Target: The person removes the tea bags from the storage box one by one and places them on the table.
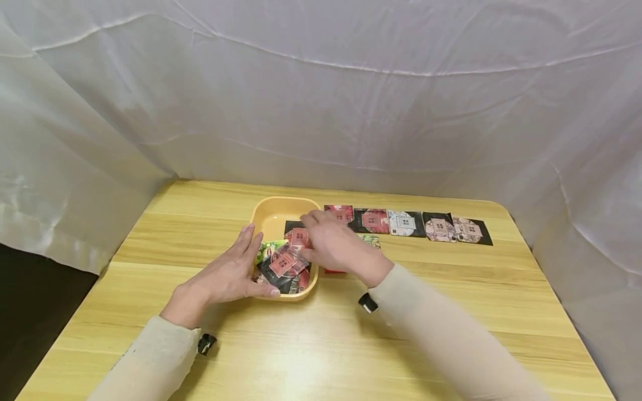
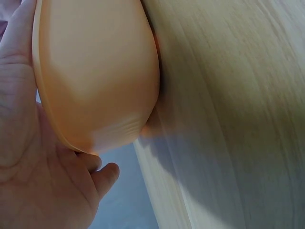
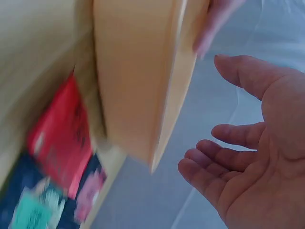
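A yellow plastic tray (image 1: 264, 209) stands on the table with several small square printed packets (image 1: 283, 262) piled inside. My left hand (image 1: 225, 275) rests against its left and front rim, thumb at the near corner. In the left wrist view, this hand lies along the tray's outer wall (image 2: 105, 71). My right hand (image 1: 333, 242) is over the tray's right edge, fingers towards the packets. Seen from the right wrist, the right hand (image 3: 252, 152) has loosely bent fingers with nothing between them.
Several flat square packets (image 1: 371, 221) lie in a row along the table's far side, right of the tray. A green packet (image 1: 370, 240) and a red packet (image 3: 62, 138) lie nearer, partly hidden by the right arm. White cloth (image 1: 351, 111) hangs behind the wooden table (image 1: 426, 289).
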Demonstrator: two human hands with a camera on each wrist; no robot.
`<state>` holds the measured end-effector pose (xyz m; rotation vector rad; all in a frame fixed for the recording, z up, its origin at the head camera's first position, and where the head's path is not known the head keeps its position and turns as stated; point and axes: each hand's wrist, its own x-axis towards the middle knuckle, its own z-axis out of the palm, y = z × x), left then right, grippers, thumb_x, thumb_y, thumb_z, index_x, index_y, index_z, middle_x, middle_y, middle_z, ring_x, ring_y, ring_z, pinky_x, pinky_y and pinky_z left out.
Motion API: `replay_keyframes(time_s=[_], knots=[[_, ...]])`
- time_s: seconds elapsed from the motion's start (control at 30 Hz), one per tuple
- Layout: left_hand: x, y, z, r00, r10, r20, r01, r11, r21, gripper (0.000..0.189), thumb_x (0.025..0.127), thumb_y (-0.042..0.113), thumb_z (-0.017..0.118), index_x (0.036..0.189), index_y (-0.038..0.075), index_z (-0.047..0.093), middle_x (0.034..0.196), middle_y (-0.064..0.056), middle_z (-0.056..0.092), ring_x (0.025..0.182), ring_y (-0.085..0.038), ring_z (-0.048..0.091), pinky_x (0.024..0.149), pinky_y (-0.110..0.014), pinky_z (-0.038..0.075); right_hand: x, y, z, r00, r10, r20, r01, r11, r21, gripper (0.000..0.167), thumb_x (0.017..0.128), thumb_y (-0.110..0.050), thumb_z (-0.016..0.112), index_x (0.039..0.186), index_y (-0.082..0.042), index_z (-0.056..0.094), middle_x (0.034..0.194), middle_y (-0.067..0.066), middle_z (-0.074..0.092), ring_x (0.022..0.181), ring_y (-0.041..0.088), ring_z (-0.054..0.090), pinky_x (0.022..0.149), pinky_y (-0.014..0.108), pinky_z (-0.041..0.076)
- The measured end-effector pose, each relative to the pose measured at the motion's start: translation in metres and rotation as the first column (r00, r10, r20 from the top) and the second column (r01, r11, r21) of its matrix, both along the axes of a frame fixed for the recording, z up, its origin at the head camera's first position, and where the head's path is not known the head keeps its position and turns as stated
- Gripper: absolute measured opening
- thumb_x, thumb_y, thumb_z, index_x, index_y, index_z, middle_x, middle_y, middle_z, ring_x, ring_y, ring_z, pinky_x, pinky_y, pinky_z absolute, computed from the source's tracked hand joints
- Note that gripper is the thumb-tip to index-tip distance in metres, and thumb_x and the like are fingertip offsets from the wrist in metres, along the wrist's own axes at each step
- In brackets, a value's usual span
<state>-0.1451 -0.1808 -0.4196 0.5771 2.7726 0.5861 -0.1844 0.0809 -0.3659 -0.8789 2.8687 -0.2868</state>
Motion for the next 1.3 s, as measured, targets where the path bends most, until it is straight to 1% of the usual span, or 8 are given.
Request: replay_keyframes(time_s=[0.1, 0.2, 0.33, 0.5, 0.7, 0.83, 1.07, 1.3], knots=[[0.000, 0.000, 0.000, 1.000, -0.005, -0.002, 0.005, 1.000, -0.005, 0.144, 0.074, 0.088, 0.069, 0.168, -0.002, 0.008, 0.175, -0.023, -0.012, 0.163, -0.042, 0.000, 0.127, -0.059, 0.026, 0.007, -0.018, -0.005, 0.997, 0.072, -0.036, -0.070, 0.996, 0.049, 0.071, 0.100, -0.043, 0.072, 0.153, -0.001, 0.050, 0.156, 0.018, 0.053, 0.147, 0.033, 0.049, 0.126, 0.045, 0.036], [0.000, -0.001, 0.000, 1.000, -0.009, 0.002, 0.009, 1.000, -0.004, 0.145, 0.073, 0.090, 0.067, 0.168, -0.001, 0.008, 0.175, -0.022, -0.012, 0.163, -0.041, -0.001, 0.128, -0.058, 0.026, 0.012, -0.033, -0.014, 0.991, 0.132, -0.038, -0.129, 0.988, 0.084, 0.043, 0.101, -0.038, 0.071, 0.129, -0.006, 0.067, 0.127, 0.009, 0.071, 0.118, 0.024, 0.068, 0.105, 0.037, 0.056], [0.000, -0.001, -0.001, 1.000, -0.006, 0.008, 0.006, 1.000, 0.005, 0.145, 0.073, 0.090, 0.068, 0.169, 0.000, 0.007, 0.176, -0.022, -0.011, 0.164, -0.040, -0.001, 0.128, -0.058, 0.027, 0.018, -0.048, -0.026, 0.983, 0.184, 0.006, -0.183, 0.974, 0.134, 0.017, 0.097, -0.026, 0.077, 0.108, -0.014, 0.072, 0.103, -0.001, 0.071, 0.091, 0.015, 0.067, 0.084, 0.033, 0.060], [0.000, -0.001, -0.002, 1.000, -0.009, 0.008, 0.008, 1.000, 0.019, 0.144, 0.073, 0.089, 0.069, 0.169, 0.001, 0.008, 0.176, -0.022, -0.011, 0.164, -0.040, 0.000, 0.127, -0.058, 0.027, 0.019, -0.057, -0.035, 0.977, 0.213, 0.006, -0.209, 0.953, 0.219, 0.026, 0.098, -0.023, 0.075, 0.122, -0.014, 0.074, 0.122, 0.002, 0.073, 0.110, 0.018, 0.068, 0.106, 0.035, 0.055], [0.000, 0.000, -0.002, 1.000, -0.009, 0.006, 0.009, 1.000, 0.024, 0.144, 0.073, 0.089, 0.070, 0.169, 0.001, 0.008, 0.176, -0.020, -0.010, 0.164, -0.039, 0.001, 0.127, -0.058, 0.028, 0.008, -0.059, -0.042, 0.965, 0.251, -0.072, -0.218, 0.928, 0.302, 0.021, 0.103, -0.020, 0.068, 0.122, -0.018, 0.076, 0.125, -0.001, 0.074, 0.119, 0.018, 0.068, 0.114, 0.037, 0.050], [0.000, 0.000, -0.002, 1.000, -0.012, 0.004, 0.011, 1.000, 0.015, 0.144, 0.073, 0.089, 0.069, 0.169, 0.000, 0.008, 0.176, -0.020, -0.011, 0.164, -0.039, 0.000, 0.128, -0.058, 0.027, -0.001, -0.057, -0.045, 0.960, 0.239, -0.149, -0.172, 0.917, 0.359, 0.027, 0.104, -0.021, 0.065, 0.130, -0.019, 0.073, 0.129, 0.000, 0.073, 0.123, 0.019, 0.065, 0.118, 0.037, 0.046], [0.001, -0.001, -0.001, 1.000, -0.006, 0.007, 0.006, 1.000, 0.008, 0.145, 0.073, 0.090, 0.068, 0.168, -0.001, 0.007, 0.176, -0.021, -0.012, 0.164, -0.040, 0.000, 0.128, -0.058, 0.027, -0.005, -0.060, -0.046, 0.988, 0.021, -0.152, 0.009, 0.981, 0.194, 0.039, 0.105, -0.038, 0.063, 0.128, -0.007, 0.066, 0.121, 0.008, 0.072, 0.118, 0.024, 0.067, 0.109, 0.038, 0.053], [0.000, -0.001, -0.001, 1.000, -0.006, 0.012, 0.006, 0.999, 0.035, 0.141, 0.076, 0.084, 0.072, 0.168, -0.001, 0.007, 0.176, -0.021, -0.012, 0.164, -0.040, 0.001, 0.127, -0.059, 0.028, 0.007, -0.085, -0.047, 0.987, -0.156, -0.041, 0.161, 0.964, 0.212, 0.107, 0.091, -0.077, 0.062, 0.158, 0.004, 0.040, 0.142, 0.027, 0.062, 0.138, 0.039, 0.057, 0.110, 0.051, 0.053]])
